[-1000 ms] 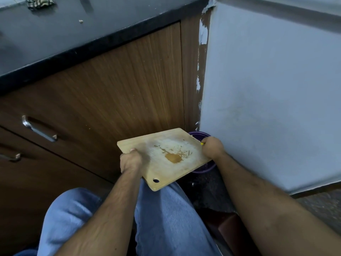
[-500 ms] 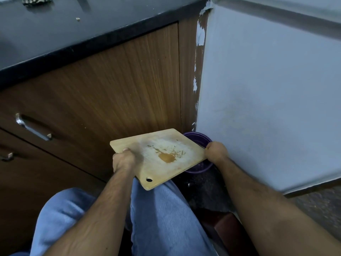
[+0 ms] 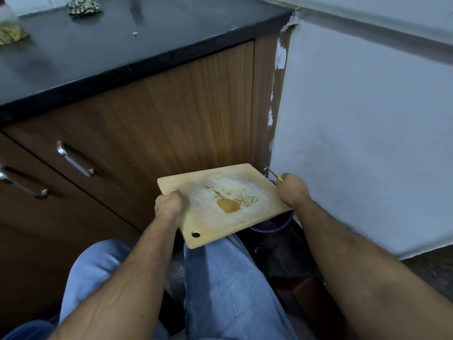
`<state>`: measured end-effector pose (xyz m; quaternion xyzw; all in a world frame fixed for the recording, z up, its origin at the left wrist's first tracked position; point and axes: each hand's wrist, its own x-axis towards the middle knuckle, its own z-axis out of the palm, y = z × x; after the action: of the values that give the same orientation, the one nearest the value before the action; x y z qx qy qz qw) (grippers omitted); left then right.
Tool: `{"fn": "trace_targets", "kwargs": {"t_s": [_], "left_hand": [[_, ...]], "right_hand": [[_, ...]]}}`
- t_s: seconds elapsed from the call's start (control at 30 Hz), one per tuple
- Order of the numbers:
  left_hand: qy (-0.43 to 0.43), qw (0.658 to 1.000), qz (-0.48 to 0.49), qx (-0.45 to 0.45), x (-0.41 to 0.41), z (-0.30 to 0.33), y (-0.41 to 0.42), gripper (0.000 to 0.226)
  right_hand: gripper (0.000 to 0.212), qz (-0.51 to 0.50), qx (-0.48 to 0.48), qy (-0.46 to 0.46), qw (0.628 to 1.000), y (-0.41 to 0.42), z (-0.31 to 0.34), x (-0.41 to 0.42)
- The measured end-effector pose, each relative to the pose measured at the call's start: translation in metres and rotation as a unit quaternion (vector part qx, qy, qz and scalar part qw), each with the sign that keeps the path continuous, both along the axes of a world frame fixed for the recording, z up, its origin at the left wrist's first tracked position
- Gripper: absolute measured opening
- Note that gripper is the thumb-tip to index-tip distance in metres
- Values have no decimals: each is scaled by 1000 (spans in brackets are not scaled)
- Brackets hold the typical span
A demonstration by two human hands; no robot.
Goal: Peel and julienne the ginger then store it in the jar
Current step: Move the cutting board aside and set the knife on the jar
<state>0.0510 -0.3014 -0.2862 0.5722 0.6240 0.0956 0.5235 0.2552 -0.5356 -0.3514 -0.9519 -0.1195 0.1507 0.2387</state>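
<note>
the left hand (image 3: pixel 169 204) is closed on the near left edge of the cutting board (image 3: pixel 220 204), thumb on top, holding it up above the knees. the right hand (image 3: pixel 291 190) is curled shut around a small knife (image 3: pixel 273 174) (only a yellow bit of handle and a thin blade poke out past the knuckles) and sits at the board's right edge. under that edge, against the wall, is a purple bin (image 3: pixel 274 225), mostly hidden.

this looks like clearing scraps off the board into the bin. to do it well, tip the right edge lower so it hangs squarely over the bin's mouth, then drag the blade flat across the wood toward that edge, keeping the left grip firm so the board doesn't swing. the orange stain and a few flecks on the board are what is left to scrape.

the cut ginger seems to be up on the black counter (image 3: pixel 147 45), in the jar (image 3: pixel 9 28) at the far left corner, well apart from the hands.

counted: one board, one knife, one bin, one jar, two drawer handles (image 3: pixel 73 159).
</note>
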Motion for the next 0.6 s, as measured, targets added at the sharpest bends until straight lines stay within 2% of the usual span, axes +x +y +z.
{"fn": "trace_targets", "kwargs": {"t_s": [0.2, 0.37, 0.5, 0.6], "left_hand": [[-53, 998, -4, -17, -15, 18, 13, 44], [-90, 996, -12, -19, -34, 40, 22, 41], [-110, 994, -17, -16, -56, 57, 30, 41], [-118, 992, -38, -27, -77, 74, 33, 39]], "right_hand": [[29, 13, 10, -6, 1000, 18, 31, -9], [15, 14, 26, -21, 999, 28, 56, -23], [23, 5, 41, -39, 998, 39, 80, -41], [21, 10, 51, -45, 998, 45, 99, -56]]}}
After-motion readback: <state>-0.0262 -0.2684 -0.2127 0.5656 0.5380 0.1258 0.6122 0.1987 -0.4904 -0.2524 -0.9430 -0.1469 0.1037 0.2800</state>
